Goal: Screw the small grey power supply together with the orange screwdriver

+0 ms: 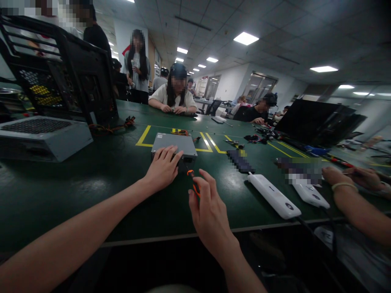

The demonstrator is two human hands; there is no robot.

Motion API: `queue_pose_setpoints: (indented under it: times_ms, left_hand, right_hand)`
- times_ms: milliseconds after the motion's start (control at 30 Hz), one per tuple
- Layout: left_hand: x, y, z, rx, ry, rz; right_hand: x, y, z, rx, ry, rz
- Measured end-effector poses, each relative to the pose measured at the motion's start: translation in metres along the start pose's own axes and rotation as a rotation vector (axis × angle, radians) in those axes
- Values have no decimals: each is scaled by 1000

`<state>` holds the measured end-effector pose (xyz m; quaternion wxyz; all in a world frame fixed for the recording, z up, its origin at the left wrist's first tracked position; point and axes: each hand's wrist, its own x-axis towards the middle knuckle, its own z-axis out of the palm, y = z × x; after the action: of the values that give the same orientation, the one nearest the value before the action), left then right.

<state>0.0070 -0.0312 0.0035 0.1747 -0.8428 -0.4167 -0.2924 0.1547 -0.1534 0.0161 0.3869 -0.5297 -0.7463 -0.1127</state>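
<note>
While a black computer case (70,77) stood at the far left of the green table (100,179), a grey metal unit (58,140) with a perforated top lay in front of it. Just to the right, a bundle of coloured wires (114,127) rested beside the case. Near the middle, the left hand (161,167) lay across the top and near edge of a grey metal box (174,141), fingers extended and spread, touching it without closing around it. The box sat flat, with yellow tape lines (207,142) beside and behind it, and across the table a person (172,93) in a light shirt leaned over the far edge. Next came a screwdriver (190,173) with an orange and dark handle, aimed at the box's near face; whether its tip touched could not be told. The right hand (210,207) had its fingers curled about that handle, gripping it. Farther right lay a white device (273,196), then a second white device (310,192), with a co-worker's hand (332,177) just beside it.
</note>
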Motion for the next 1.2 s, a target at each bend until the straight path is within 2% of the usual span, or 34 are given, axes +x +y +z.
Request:
queue_pose_setpoints:
  times_ms: [100,300,500,700,933,1067,1200]
  left_hand:
    - [0,1,-1,-8,1,-5]
    - [0,1,0,-69,24,-8]
    - [-1,2,0,-87,14,13]
    - [-1,1,2,-56,8,9]
    - [-1,2,1,-52,1,22]
    - [-2,1,2,-57,5,15]
    - [-2,0,2,-53,8,27]
  right_hand:
    - [3,-2,0,17,-15,-70]
    - [10,4,-5,-72,23,29]
    - [6,-2,-5,9,-70,-103]
    - [11,-1,-5,-99,-2,-1]
    - [10,-2,-3,-2,-50,-106]
    - [14,3,-5,-28,11,-31]
    - [13,-1,-5,47,-49,-50]
